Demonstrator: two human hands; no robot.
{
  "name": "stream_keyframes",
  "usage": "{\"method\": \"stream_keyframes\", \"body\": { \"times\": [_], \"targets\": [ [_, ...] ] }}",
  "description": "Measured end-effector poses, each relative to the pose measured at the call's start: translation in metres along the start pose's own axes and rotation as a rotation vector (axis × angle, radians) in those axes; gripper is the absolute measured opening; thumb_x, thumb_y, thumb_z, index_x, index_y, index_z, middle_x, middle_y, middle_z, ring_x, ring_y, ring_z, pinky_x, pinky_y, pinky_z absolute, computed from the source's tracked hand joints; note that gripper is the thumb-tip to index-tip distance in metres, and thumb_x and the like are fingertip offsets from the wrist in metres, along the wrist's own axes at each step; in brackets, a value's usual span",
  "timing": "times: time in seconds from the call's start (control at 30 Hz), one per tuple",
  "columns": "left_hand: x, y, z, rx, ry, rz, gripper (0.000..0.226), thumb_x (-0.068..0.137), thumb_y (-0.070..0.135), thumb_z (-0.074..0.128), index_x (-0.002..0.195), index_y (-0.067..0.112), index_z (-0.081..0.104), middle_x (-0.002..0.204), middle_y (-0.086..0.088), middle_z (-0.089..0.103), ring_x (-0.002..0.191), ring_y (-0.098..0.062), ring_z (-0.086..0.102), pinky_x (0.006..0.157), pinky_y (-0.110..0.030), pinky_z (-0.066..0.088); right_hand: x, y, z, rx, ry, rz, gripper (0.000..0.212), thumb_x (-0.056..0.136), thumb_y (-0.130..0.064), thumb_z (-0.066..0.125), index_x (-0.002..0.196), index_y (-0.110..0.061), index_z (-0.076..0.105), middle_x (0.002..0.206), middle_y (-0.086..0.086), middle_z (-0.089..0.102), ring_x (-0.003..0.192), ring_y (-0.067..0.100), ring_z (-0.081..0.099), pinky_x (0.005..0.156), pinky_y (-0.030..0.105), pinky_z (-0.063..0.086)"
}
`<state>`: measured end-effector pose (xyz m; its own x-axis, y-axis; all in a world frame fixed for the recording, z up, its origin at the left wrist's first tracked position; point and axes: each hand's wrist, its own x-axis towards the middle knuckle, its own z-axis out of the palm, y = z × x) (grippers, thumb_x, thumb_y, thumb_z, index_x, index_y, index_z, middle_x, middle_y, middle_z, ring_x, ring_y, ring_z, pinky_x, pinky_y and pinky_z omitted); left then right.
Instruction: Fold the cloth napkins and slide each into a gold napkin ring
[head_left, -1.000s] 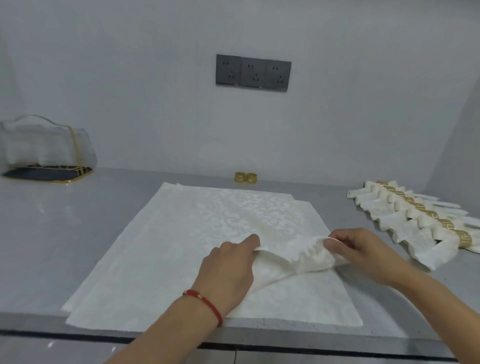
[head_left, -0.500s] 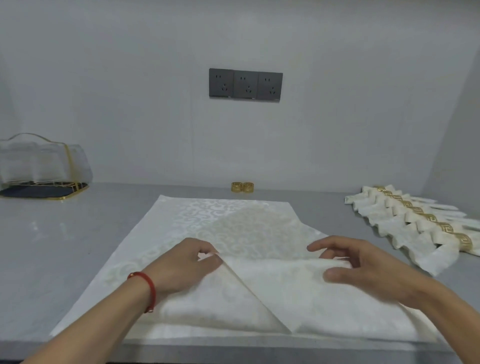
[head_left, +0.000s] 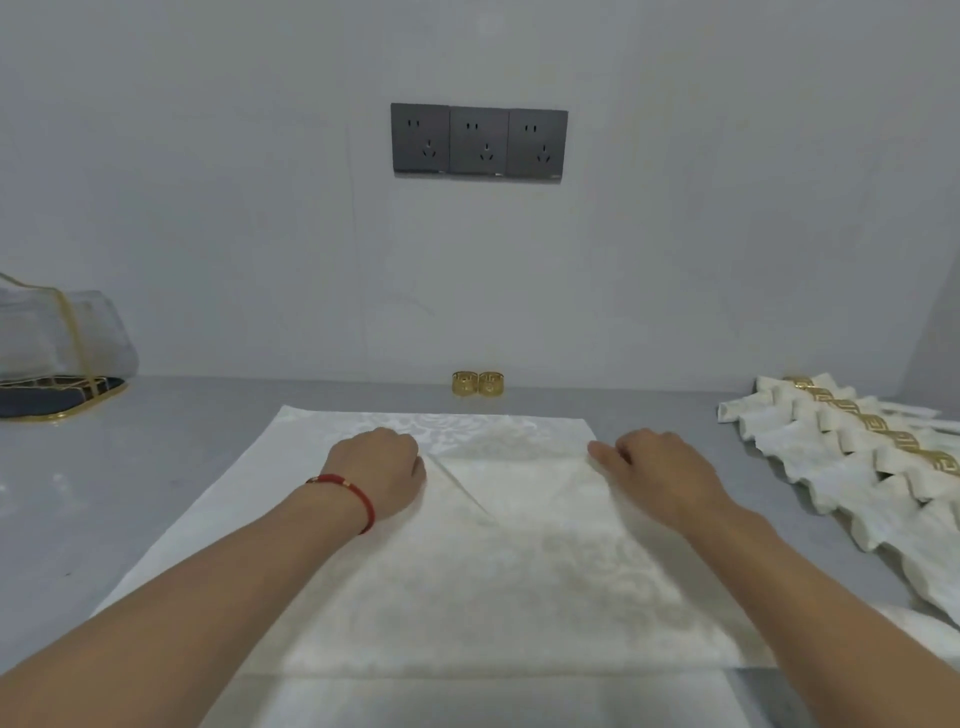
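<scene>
Now both hands sit on a white napkin (head_left: 467, 582) spread on the grey counter (head_left: 104, 493).
Nearest, the napkin's folded flap covers its right part; the left hand (head_left: 379, 467), fingers curled, pins the flap's far left corner, while the right hand (head_left: 660, 467) lies fingers-down at the far right corner, its grip unclear. Ringed folded napkins (head_left: 852, 457) lie overlapping to the right. Farther back, two gold rings (head_left: 478, 383) stand touching by the wall.
</scene>
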<state>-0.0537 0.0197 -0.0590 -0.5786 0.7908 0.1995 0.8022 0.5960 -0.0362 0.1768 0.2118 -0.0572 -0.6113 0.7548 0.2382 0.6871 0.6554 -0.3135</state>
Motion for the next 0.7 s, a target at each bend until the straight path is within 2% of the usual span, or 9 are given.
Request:
{"method": "stream_keyframes", "body": {
  "times": [0.1,0.17,0.27,0.37,0.43,0.47,0.57,0.63,0.7],
  "targets": [
    [0.026,0.007,0.013,0.07,0.012,-0.047,0.024,0.099,0.031,0.037,0.106,0.016,0.054,0.117,-0.006,0.059,0.106,-0.025,0.05,0.083,-0.037,0.04,0.003,-0.017,0.013,-0.137,0.147,-0.132,0.027,0.104,-0.041,0.047,0.122,-0.022,0.056,0.122,0.001,0.057,0.111,0.026,0.055,0.085,0.038,0.044],
    [0.028,0.015,0.019,0.105,0.064,-0.103,0.037,0.097,0.028,0.041,0.131,0.015,0.044,0.126,-0.008,0.053,0.122,-0.029,0.044,0.091,-0.041,0.04,-0.006,-0.029,0.02,-0.12,0.12,-0.208,0.025,0.103,-0.032,0.047,0.126,-0.026,0.056,0.124,-0.003,0.054,0.113,0.022,0.052,0.09,0.037,0.041],
    [0.013,0.036,0.03,-0.013,0.197,0.001,0.03,0.093,0.025,0.044,0.121,0.016,0.052,0.119,-0.004,0.055,0.116,-0.026,0.045,0.089,-0.037,0.04,-0.016,-0.036,0.031,-0.107,-0.021,-0.266,0.024,0.103,-0.029,0.043,0.117,-0.031,0.063,0.115,-0.007,0.061,0.112,0.019,0.053,0.094,0.038,0.041],
    [-0.001,0.053,0.041,-0.202,0.179,0.223,0.031,0.096,0.028,0.042,0.121,0.02,0.059,0.125,0.002,0.055,0.122,-0.021,0.045,0.097,-0.036,0.041,-0.01,-0.035,0.039,-0.109,-0.116,-0.303,0.033,0.104,-0.027,0.038,0.128,-0.035,0.061,0.125,-0.007,0.06,0.121,0.021,0.05,0.1,0.042,0.037],
    [-0.002,0.059,0.044,-0.25,0.101,0.288,0.043,0.1,0.032,0.036,0.141,0.026,0.046,0.139,0.002,0.049,0.135,-0.022,0.038,0.107,-0.038,0.036,0.004,-0.032,0.042,-0.102,-0.216,-0.342,0.043,0.105,-0.023,0.036,0.143,-0.038,0.05,0.143,-0.006,0.053,0.135,0.023,0.043,0.108,0.045,0.035],
    [-0.001,0.061,0.042,-0.288,0.049,0.296,0.051,0.102,0.032,0.034,0.153,0.029,0.03,0.145,0.0,0.046,0.139,-0.023,0.034,0.112,-0.041,0.032,0.011,-0.03,0.043,-0.087,-0.268,-0.363,0.048,0.106,-0.02,0.036,0.151,-0.037,0.042,0.154,-0.005,0.045,0.143,0.023,0.038,0.113,0.047,0.033],
    [0.005,0.067,0.035,-0.393,-0.065,0.249,0.069,0.103,0.026,0.03,0.157,0.031,-0.013,0.15,-0.006,0.041,0.135,-0.026,0.037,0.115,-0.042,0.028,0.026,-0.03,0.039,0.001,-0.34,-0.353,0.062,0.106,-0.011,0.036,0.162,-0.03,0.017,0.166,-0.001,0.03,0.151,0.022,0.031,0.121,0.042,0.029],
    [0.013,0.07,0.035,-0.422,-0.107,0.193,0.071,0.103,0.027,0.03,0.156,0.029,-0.017,0.153,-0.008,0.038,0.132,-0.031,0.04,0.112,-0.041,0.032,0.028,-0.033,0.04,0.106,-0.316,-0.327,0.073,0.104,-0.009,0.038,0.164,-0.029,0.0,0.158,0.009,0.042,0.139,0.029,0.046,0.114,0.041,0.039],
    [0.021,0.073,0.039,-0.429,-0.121,0.158,0.066,0.103,0.027,0.031,0.158,0.023,-0.005,0.148,-0.008,0.04,0.125,-0.03,0.044,0.105,-0.041,0.037,0.028,-0.035,0.045,0.108,-0.305,-0.33,0.075,0.104,-0.014,0.041,0.164,-0.026,-0.003,0.157,0.009,0.042,0.135,0.028,0.049,0.112,0.038,0.04]
  ]
}}
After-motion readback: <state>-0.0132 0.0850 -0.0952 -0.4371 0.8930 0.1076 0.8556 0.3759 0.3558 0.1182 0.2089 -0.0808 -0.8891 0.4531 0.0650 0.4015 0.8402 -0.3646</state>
